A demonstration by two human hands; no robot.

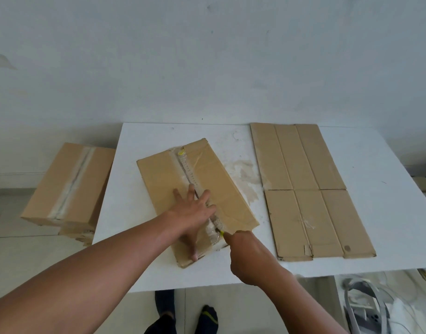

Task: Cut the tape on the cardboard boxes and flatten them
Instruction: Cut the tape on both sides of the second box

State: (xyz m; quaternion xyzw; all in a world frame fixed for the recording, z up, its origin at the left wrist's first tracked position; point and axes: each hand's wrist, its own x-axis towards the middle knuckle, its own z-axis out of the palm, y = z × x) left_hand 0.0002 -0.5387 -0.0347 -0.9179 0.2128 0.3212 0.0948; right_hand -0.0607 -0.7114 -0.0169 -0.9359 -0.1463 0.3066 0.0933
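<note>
1. A closed cardboard box (159,184) lies flat on the white counter (139,145), left of centre. Its flaps are shut, so its contents cannot be seen.
2. Clear tape (190,172) runs down the middle seam along the box's long axis. The axis goes from the far edge toward the person and slants right at the near end.
3. The left hand (195,213) reaches in from the lower left on an outstretched arm. It presses palm-down on the box top, its fingers (190,192) straight and spread apart across the seam, the thumb pointing toward the near edge.
4. The right hand (248,256) comes in from the lower right, clamped around a cutter (221,232). Only the cutter's yellow tip shows, touching the tape near the box's near end.
5. A flattened box (303,189) lies open on the right of the counter, apart from the closed one, its panels running far to near.
6. On the floor (14,249) left of the counter, another taped box (62,184) sits closed on more cardboard.
</note>
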